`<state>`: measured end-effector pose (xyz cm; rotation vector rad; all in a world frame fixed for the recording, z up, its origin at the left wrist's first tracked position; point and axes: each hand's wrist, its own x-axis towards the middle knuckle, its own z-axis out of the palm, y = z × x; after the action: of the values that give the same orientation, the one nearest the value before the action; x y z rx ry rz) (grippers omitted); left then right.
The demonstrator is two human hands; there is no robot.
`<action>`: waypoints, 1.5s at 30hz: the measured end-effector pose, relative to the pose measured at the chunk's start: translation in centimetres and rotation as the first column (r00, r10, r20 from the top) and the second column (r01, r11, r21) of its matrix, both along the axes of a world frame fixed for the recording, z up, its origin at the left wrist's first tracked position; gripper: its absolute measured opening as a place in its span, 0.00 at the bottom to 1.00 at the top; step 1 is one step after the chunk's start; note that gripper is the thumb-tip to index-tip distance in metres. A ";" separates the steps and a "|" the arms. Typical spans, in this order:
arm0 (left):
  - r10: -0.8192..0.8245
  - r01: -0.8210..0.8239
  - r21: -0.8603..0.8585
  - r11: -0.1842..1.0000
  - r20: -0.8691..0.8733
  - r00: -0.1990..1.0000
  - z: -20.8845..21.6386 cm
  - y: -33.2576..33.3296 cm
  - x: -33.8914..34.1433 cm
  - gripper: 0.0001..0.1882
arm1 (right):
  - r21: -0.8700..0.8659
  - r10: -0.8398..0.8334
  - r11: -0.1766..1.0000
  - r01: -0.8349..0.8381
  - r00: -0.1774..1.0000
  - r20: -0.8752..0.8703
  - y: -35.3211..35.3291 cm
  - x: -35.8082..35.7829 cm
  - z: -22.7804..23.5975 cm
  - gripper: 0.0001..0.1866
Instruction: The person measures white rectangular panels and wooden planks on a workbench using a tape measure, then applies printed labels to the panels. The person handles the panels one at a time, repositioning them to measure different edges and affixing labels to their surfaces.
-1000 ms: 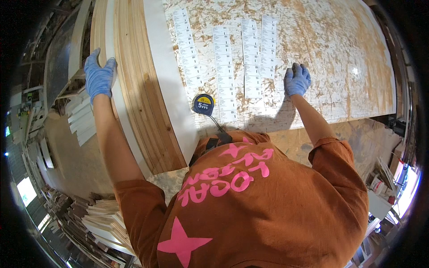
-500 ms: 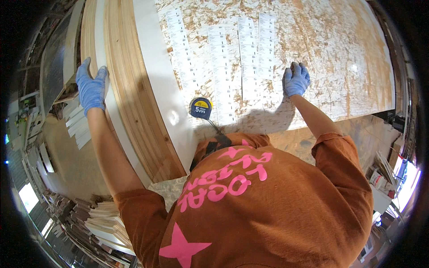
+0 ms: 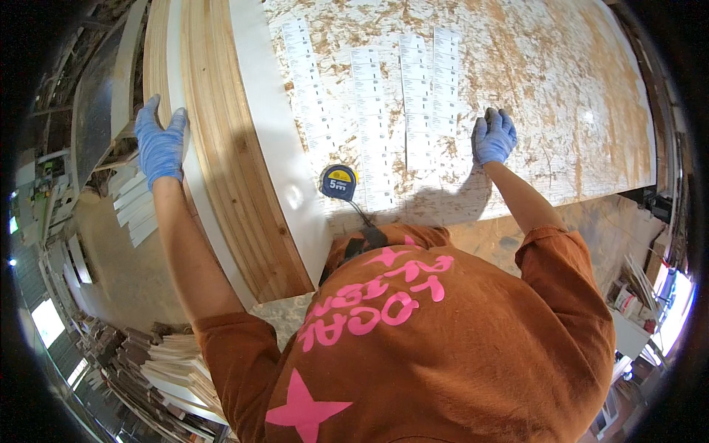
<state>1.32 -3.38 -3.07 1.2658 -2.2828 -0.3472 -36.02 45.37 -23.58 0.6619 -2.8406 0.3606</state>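
My left hand (image 3: 160,144), in a blue glove, rests at the outer edge of a stack of long boards (image 3: 221,140). Its thumb stands apart from the fingers and the hand is open. The boards have pale wood and white edges. On the right, my right hand (image 3: 495,138), gloved too, lies on a stained white sheet (image 3: 546,88) with fingers loosely bent and apart, the tips dark; I see nothing held. Between the hands is a blue and yellow tape measure (image 3: 339,182) with a dark strap. Strips of printed white labels (image 3: 373,125) lie beyond it on the sheet.
Piled wood strips (image 3: 181,369) stand at the lower left. White slats (image 3: 135,203) lie left of my left forearm. A dark panel (image 3: 92,111) leans at the far left. Clutter and a white box (image 3: 630,332) sit at the right rim.
The boards, sheet, labels and tape measure have shifted slightly right and down in the picture. My left hand stays at the board edge, and my right hand's fingers have loosened a little.
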 end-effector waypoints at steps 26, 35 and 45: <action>0.062 -0.064 0.040 0.997 0.044 0.997 1.3 1.3 -0.8 0.31 | 0.007 0.017 1.000 -0.017 1.000 -0.020 0.0 0.0 0.1 0.22; 0.061 -0.063 0.032 0.997 0.058 0.996 1.5 1.4 -0.8 0.32 | -0.008 0.015 1.000 -0.015 1.000 -0.020 0.0 -0.1 -0.1 0.23; 0.070 -0.072 0.037 0.997 0.059 0.996 1.7 1.9 -1.0 0.32 | -0.010 0.013 1.000 -0.013 1.000 -0.018 0.2 -0.3 -0.5 0.23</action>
<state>0.29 -1.49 -1.32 1.3896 -2.2819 -0.3359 -36.29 45.59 -24.13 0.6784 -2.8171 0.3688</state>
